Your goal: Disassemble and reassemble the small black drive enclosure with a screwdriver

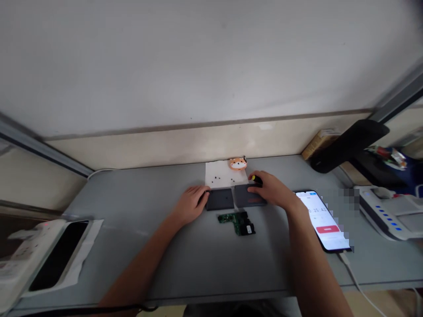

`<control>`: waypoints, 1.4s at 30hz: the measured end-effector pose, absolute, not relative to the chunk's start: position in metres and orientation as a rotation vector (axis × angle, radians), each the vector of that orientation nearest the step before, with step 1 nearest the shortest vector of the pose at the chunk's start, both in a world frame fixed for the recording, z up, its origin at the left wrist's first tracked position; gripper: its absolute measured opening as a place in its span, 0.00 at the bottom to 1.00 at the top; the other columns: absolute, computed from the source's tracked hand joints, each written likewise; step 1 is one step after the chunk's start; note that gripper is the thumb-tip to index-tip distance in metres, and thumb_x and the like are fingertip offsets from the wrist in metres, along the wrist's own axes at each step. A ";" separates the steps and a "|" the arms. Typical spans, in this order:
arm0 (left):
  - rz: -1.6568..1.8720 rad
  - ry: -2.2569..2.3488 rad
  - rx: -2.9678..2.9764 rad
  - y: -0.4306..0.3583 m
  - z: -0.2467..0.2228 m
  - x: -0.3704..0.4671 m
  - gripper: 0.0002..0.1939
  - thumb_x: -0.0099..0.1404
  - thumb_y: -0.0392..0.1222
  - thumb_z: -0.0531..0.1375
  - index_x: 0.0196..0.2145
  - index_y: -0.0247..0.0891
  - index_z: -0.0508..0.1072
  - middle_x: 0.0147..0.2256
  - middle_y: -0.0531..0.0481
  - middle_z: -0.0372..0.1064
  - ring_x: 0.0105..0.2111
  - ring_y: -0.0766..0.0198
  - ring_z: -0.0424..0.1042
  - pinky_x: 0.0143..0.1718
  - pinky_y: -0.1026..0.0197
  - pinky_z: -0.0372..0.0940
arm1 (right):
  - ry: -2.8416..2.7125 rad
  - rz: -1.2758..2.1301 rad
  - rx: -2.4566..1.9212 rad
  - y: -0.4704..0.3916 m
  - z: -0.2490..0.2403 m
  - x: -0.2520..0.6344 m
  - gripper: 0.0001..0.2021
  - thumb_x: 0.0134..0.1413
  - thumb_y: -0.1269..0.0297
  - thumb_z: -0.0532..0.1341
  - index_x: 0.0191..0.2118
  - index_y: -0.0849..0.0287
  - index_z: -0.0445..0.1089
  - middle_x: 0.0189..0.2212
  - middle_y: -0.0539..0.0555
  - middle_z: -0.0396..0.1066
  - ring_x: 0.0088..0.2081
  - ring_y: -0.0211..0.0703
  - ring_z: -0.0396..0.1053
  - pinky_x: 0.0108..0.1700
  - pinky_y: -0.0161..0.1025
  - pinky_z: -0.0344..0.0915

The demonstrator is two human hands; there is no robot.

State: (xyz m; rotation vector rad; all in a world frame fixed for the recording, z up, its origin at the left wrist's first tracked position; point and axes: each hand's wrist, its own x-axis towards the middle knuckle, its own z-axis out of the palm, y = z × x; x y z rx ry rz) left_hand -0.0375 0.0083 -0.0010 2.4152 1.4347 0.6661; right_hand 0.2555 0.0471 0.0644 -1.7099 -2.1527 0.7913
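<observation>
My left hand (192, 204) lies at the left edge of a flat dark case half (220, 199), its fingers curled against that edge. Right beside this piece is a second dark case piece (243, 198) with a faint red marking. My right hand (269, 189) is over its right end, thumb and fingers bent around a small screwdriver (257, 179), of which a black and yellow handle shows; its shaft is hidden. Nearer to me lies a green circuit board (235, 222) with a black part and a white label. Several tiny dark screws (216, 178) are scattered on white paper (223, 169).
An orange dog-face trinket (238, 164) sits on the paper by the wall. To the right are a lit phone (322, 220) with a cable, a power strip (386, 215) and a black cylinder (350, 145). Another phone (59, 255) lies at left.
</observation>
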 end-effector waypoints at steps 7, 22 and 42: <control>0.669 1.465 2.403 0.008 0.000 -0.038 0.15 0.74 0.36 0.49 0.48 0.43 0.74 0.43 0.47 0.80 0.44 0.57 0.78 0.50 0.51 0.72 | -2.009 0.607 -1.427 0.018 0.081 0.245 0.06 0.60 0.64 0.62 0.42 0.55 0.74 0.40 0.56 0.76 0.36 0.45 0.74 0.41 0.41 0.70; 0.655 1.640 2.297 0.012 0.002 -0.040 0.10 0.69 0.32 0.54 0.41 0.42 0.73 0.35 0.48 0.77 0.38 0.57 0.77 0.46 0.53 0.71 | -2.623 0.442 -1.360 -0.081 0.038 0.255 0.15 0.60 0.68 0.64 0.52 0.53 0.71 0.61 0.62 0.69 0.33 0.50 0.80 0.36 0.49 0.77; 0.579 1.519 2.470 0.014 0.000 -0.051 0.09 0.70 0.37 0.56 0.43 0.41 0.76 0.34 0.48 0.78 0.37 0.56 0.77 0.48 0.51 0.69 | -2.728 0.543 -1.414 0.024 0.084 0.202 0.12 0.60 0.63 0.65 0.48 0.55 0.77 0.53 0.55 0.74 0.41 0.50 0.77 0.37 0.42 0.63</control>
